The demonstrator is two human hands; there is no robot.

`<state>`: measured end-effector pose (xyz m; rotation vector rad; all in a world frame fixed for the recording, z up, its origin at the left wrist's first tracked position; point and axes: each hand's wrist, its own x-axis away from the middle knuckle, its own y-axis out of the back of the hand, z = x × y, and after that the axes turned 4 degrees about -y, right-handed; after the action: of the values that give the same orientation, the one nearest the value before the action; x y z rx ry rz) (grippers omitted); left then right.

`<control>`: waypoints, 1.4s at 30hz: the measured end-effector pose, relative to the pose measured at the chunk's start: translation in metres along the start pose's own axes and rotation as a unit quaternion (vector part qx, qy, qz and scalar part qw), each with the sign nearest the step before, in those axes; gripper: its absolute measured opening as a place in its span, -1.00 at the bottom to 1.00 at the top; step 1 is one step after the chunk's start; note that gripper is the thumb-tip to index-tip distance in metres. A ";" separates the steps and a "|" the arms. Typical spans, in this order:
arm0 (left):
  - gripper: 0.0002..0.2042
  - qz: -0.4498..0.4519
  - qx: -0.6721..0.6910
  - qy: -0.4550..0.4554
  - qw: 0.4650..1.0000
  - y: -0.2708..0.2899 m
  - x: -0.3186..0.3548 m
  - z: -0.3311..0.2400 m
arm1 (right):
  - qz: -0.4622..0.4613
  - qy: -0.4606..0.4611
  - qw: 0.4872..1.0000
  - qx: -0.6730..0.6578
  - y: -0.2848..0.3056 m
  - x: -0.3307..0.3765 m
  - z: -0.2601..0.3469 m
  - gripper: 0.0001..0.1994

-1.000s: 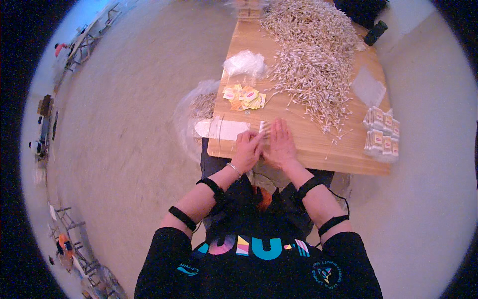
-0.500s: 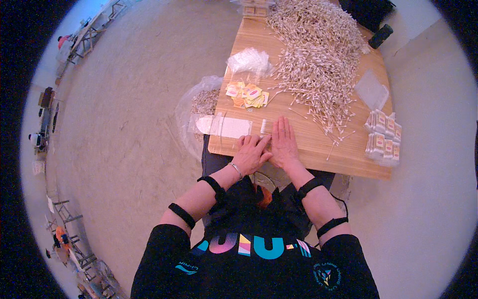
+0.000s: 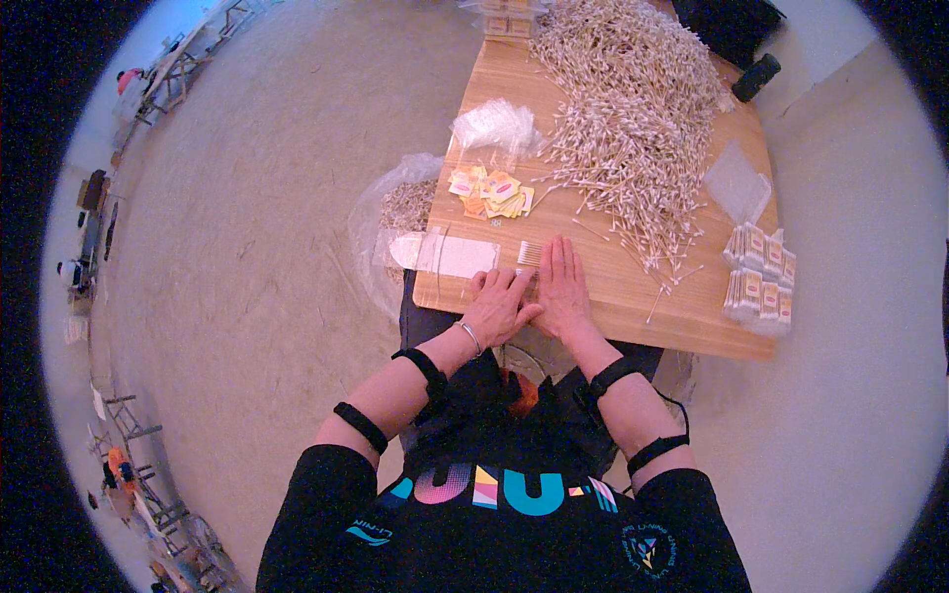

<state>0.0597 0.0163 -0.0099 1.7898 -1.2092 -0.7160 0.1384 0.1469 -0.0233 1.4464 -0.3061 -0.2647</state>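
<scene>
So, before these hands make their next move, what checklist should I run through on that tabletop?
1. Small row of cotton swabs lined up side by side: ok.
2. Right hand flat, fingers extended, along the row's right side: ok.
3. Left hand by the row's near end: ok; whether its grip pinches any swab: cannot tell.
4. Big heap of loose cotton swabs apart from the row: ok.
5. Yellow printed cards neatly stacked: not ok, they overlap in a jumble.
6. Exact number of swabs in the row: cannot tell, too small and partly hidden.
</scene>
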 end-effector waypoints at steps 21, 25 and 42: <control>-0.44 -0.007 0.038 0.042 0.998 0.002 -0.013 0.000 | -0.012 -0.006 1.000 -0.017 -0.002 0.000 0.001 -0.18; -0.44 0.009 0.048 0.042 0.998 0.003 -0.013 0.004 | -0.014 -0.001 1.000 -0.027 -0.003 0.000 0.001 -0.18; -0.52 0.016 0.042 0.073 0.996 0.000 -0.024 0.005 | -0.031 -0.011 0.999 -0.032 -0.002 0.001 0.003 -0.18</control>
<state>0.0470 0.0370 -0.0123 1.8519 -1.1826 -0.5135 0.1380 0.1441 -0.0252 1.3925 -0.2681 -0.3383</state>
